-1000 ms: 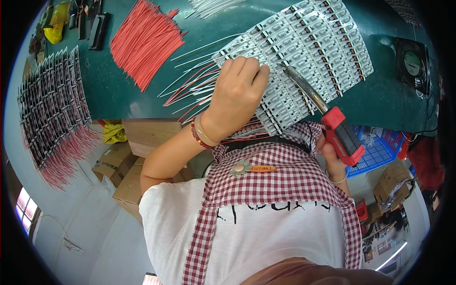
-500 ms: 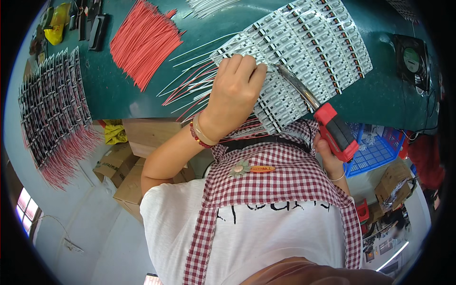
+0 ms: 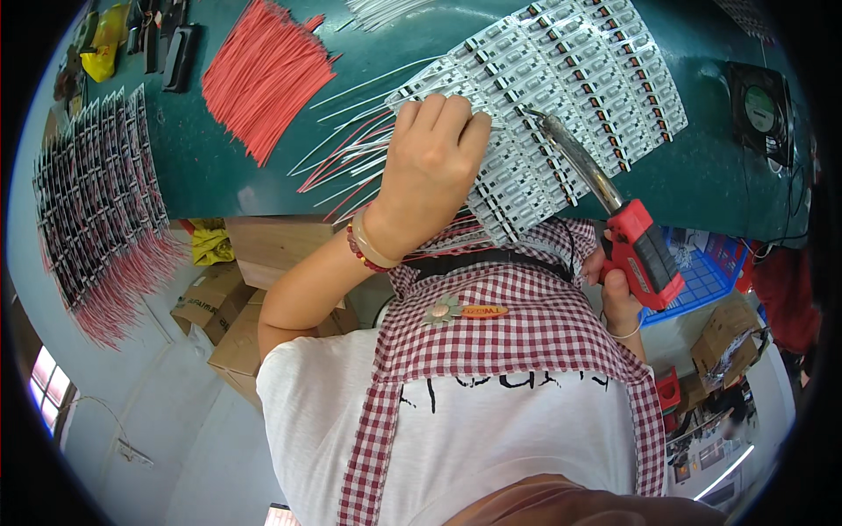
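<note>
A: So where are we with this one?

B: Our best guess is the soldering step, one wire at a time. We've got the board sheet (image 3: 596,88) on the green table (image 3: 237,188), right in front of us, with loose white and red wires (image 3: 367,167) poking out to its left.

A: And the hands?

B: Our right hand (image 3: 621,305) is wrapped round the handle of the red-and-black soldering gun (image 3: 651,250), metal tip angled up and left over the boards, near our left fingers. Whether it's touching a pad, we can't tell. Our left hand (image 3: 434,171) sits over the left part of the sheet, knuckles bent, fingers bunched close and pointing down. The fingertips are hidden, so no clue if we're pinching a wire.

A: What does the next move want from us, then?

B: Steadiness, we'd say: left fingers pinning the wire end, if there's one under there, and the tip placed neatly on that joint without brushing skin. Plenty of stock around too: the red wire pile (image 3: 267,83) lies further left on the table.
</note>
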Motion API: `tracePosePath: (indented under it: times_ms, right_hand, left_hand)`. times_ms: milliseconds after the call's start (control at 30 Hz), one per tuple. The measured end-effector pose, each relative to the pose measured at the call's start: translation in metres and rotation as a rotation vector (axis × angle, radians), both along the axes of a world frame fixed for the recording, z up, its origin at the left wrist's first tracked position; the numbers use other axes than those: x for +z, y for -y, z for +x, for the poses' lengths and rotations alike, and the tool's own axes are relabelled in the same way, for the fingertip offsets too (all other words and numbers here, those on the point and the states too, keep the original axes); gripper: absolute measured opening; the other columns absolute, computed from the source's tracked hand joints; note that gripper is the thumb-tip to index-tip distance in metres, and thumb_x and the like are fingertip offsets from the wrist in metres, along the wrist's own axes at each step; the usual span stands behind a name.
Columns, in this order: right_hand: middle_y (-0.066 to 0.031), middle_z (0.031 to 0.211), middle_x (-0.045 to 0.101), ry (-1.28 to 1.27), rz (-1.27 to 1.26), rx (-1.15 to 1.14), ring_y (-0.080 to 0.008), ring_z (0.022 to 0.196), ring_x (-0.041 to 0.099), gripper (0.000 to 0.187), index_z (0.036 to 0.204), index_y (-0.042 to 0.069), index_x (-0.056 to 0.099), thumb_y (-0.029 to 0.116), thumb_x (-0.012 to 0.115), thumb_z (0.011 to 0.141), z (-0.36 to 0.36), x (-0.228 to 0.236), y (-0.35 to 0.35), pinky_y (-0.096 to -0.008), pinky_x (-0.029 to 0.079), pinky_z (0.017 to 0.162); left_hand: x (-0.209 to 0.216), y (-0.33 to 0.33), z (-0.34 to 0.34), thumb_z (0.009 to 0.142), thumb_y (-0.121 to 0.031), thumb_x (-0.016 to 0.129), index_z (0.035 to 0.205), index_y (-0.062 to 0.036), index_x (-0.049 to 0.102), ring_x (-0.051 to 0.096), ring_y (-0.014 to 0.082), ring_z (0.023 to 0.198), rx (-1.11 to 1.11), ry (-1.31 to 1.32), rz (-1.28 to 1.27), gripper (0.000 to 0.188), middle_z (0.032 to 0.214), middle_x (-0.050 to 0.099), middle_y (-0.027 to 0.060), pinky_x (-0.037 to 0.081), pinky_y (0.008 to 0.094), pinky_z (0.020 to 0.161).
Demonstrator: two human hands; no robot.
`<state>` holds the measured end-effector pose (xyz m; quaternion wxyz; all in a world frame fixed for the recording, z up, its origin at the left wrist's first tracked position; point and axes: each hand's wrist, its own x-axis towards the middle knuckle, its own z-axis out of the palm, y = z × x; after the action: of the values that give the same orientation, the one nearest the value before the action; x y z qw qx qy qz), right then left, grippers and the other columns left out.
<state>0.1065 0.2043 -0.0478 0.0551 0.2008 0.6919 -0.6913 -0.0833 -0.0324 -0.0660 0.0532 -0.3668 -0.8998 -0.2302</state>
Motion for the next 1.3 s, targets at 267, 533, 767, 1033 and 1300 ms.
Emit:
tracePosePath:
  times_ms: [267, 533, 767, 1033, 1300]
  right_hand:
    - [-0.0081, 0.082, 0.066, 0.029, 0.032, 0.093, -0.0164, 0.07, 0.061, 0.036, 0.096, -0.001, 0.068, 0.033, 0.075, 0.086, 0.009, -0.007, -0.014, -0.03, 0.05, 0.063]
    - [-0.0116, 0.084, 0.069, -0.016, 0.255, 0.101, -0.0246, 0.072, 0.066, 0.032, 0.1, -0.001, 0.071, 0.027, 0.074, 0.085, 0.021, -0.024, -0.017, -0.0339, 0.052, 0.066]
    - [-0.0123, 0.084, 0.067, 0.0, 0.339, 0.222, -0.0271, 0.072, 0.066, 0.032, 0.096, 0.001, 0.071, 0.032, 0.071, 0.088, 0.024, -0.023, -0.023, -0.0351, 0.051, 0.063]
    - [-0.0116, 0.083, 0.068, -0.088, 0.44, 0.234, -0.0262, 0.069, 0.066, 0.033, 0.099, 0.001, 0.071, 0.032, 0.07, 0.088, 0.027, -0.023, -0.024, -0.0337, 0.052, 0.062]
    - [-0.008, 0.079, 0.067, -0.049, 0.209, 0.118, -0.0186, 0.067, 0.065, 0.037, 0.101, -0.002, 0.07, 0.033, 0.072, 0.087, 0.018, -0.01, -0.017, -0.0309, 0.051, 0.062]
  left_hand:
    - [0.0, -0.004, 0.011, 0.07, 0.001, 0.067, 0.099, -0.0006, 0.071, 0.055, 0.0231, 0.078, -0.011, 0.027, 0.124, 0.028, 0.083, 0.055, 0.0065, 0.042, 0.0362, 0.069]
    - [-0.003, -0.005, 0.012, 0.071, 0.002, 0.066, 0.099, -0.0003, 0.071, 0.054, 0.0236, 0.076, -0.017, 0.062, 0.102, 0.028, 0.081, 0.053, 0.0072, 0.043, 0.0362, 0.069]
    - [-0.004, -0.005, 0.012, 0.07, 0.003, 0.066, 0.097, -0.0004, 0.07, 0.053, 0.0235, 0.075, -0.009, 0.052, 0.132, 0.027, 0.081, 0.053, 0.007, 0.043, 0.0362, 0.068]
    - [-0.002, -0.004, 0.011, 0.072, 0.002, 0.066, 0.095, -0.0014, 0.07, 0.054, 0.0236, 0.076, -0.021, 0.048, 0.105, 0.024, 0.081, 0.052, 0.0067, 0.043, 0.0362, 0.069]
    - [-0.003, -0.004, 0.01, 0.073, -0.007, 0.062, 0.093, 0.0, 0.065, 0.051, 0.0236, 0.079, -0.051, -0.014, 0.085, 0.021, 0.083, 0.049, 0.008, 0.041, 0.0359, 0.07]
